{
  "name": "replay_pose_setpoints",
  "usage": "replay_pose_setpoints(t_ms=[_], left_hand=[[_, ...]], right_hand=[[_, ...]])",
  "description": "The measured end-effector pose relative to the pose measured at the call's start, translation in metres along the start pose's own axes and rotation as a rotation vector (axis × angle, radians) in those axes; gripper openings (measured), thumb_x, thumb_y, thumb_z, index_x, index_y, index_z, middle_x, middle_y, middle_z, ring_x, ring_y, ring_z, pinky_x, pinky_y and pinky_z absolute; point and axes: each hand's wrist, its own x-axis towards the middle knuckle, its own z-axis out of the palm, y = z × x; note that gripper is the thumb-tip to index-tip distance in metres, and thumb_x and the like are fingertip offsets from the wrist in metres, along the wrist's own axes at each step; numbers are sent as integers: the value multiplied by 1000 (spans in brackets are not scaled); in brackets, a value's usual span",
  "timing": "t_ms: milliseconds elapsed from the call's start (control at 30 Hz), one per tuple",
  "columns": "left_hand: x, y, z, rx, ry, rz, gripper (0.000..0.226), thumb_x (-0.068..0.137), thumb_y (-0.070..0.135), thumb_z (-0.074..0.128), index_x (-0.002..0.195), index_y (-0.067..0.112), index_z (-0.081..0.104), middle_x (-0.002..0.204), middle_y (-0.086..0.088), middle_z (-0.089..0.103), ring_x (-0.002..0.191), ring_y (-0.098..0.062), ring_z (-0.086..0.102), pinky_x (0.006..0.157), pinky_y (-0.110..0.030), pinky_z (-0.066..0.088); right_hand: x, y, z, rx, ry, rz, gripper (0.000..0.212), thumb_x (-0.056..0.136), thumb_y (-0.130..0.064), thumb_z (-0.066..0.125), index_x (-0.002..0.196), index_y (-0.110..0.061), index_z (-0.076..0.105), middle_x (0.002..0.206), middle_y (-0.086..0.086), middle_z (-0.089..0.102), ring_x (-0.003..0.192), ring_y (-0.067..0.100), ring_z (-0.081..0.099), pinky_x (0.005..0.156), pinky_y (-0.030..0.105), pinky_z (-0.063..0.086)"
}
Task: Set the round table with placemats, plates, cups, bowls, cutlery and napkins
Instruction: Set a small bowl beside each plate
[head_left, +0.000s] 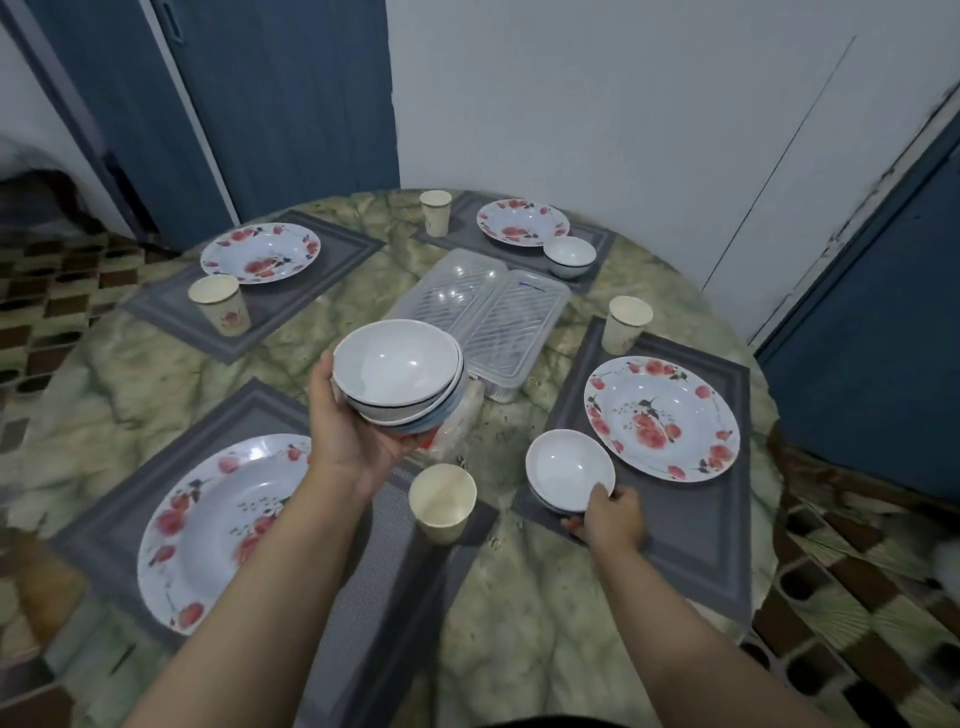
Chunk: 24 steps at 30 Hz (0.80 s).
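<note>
My left hand (347, 434) holds a stack of white bowls (397, 376) above the middle of the round table (519, 597). My right hand (613, 517) grips the near rim of a single white bowl (569, 470), which rests on the near left corner of the right grey placemat (691, 530). That mat also carries a flowered plate (661, 418) and a paper cup (627, 323). The near left placemat (124, 525) bears a flowered plate (218, 530) and a paper cup (441, 501). Another white bowl (569, 256) sits on the far right mat beside its plate (522, 222).
A clear plastic lidded box (483, 312) lies at the table's centre, a wrapped packet (457, 426) just under the bowl stack. The far left mat (291, 306) has a plate (260, 253) and cup (221, 310); a fourth cup (435, 212) stands at the back. Blue doors flank the white wall.
</note>
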Motion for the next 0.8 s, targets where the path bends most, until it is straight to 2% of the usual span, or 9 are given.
replay_pose_setpoints(t_ms=[67, 133, 267, 367, 433, 500, 633, 733, 800], left_hand=[[-4, 2, -7, 7, 5, 8, 66, 87, 67, 32, 127, 23, 61, 127, -15, 63, 112, -38, 60, 86, -55, 48], [-8, 3, -15, 3, 4, 17, 70, 86, 69, 32, 131, 23, 58, 128, -15, 63, 118, -39, 57, 91, -58, 45], [-18, 8, -21, -11, 12, 41, 69, 86, 69, 33, 130, 23, 59, 128, -16, 63, 118, -39, 58, 95, -60, 43], [-28, 14, -20, -34, 27, 66, 68, 86, 69, 34, 129, 23, 60, 126, -15, 65, 119, -39, 58, 97, -62, 43], [-36, 20, -20, -35, 33, 92, 66, 87, 69, 34, 127, 23, 61, 125, -15, 66, 118, -40, 58, 95, -62, 45], [-46, 26, -20, -31, 39, 124, 66, 88, 68, 34, 127, 23, 61, 124, -15, 66, 117, -40, 59, 92, -62, 47], [-68, 35, -25, -47, 39, 174, 67, 88, 69, 34, 132, 24, 57, 124, -13, 66, 113, -39, 62, 79, -55, 54], [-81, 42, -33, -12, 41, 172, 70, 87, 72, 33, 134, 25, 56, 126, -12, 65, 112, -38, 62, 71, -52, 56], [-88, 48, -40, 34, 41, 172, 74, 85, 74, 32, 137, 25, 54, 130, -13, 63, 116, -38, 61, 75, -53, 56]], right_hand=[[4, -2, 4, 57, -24, 42, 19, 100, -18, 45, 114, -5, 45, 114, 27, 59, 51, 29, 61, 37, 25, 49], [6, -5, 6, 122, -59, 71, 30, 100, -25, 50, 120, -3, 46, 119, 27, 56, 60, 30, 61, 39, 27, 52], [-13, 1, -2, 130, 32, 104, 34, 97, -35, 53, 117, -8, 50, 105, 22, 60, 52, 31, 61, 45, 35, 56], [-45, 11, -13, 48, 200, -111, 15, 95, -32, 49, 96, -17, 50, 94, 13, 64, 68, 36, 63, 66, 47, 57], [-65, -13, -18, 116, 197, -329, 9, 95, -23, 50, 92, -14, 51, 83, 2, 59, 80, 29, 58, 74, 32, 47], [-86, -58, -18, 180, 142, -527, 7, 95, -15, 51, 87, -13, 52, 76, -9, 53, 76, 18, 51, 71, 25, 38], [-132, -138, 5, 143, -215, -750, 11, 88, -25, 53, 77, -29, 56, 72, -13, 57, 68, 13, 51, 65, 37, 46], [-176, -167, 32, -108, -642, -674, 14, 95, -33, 51, 89, -26, 61, 83, -3, 62, 63, 14, 55, 56, 33, 49], [-204, -173, 48, -263, -863, -594, 24, 98, -46, 46, 96, -26, 60, 93, 3, 65, 63, 15, 59, 56, 30, 52]])
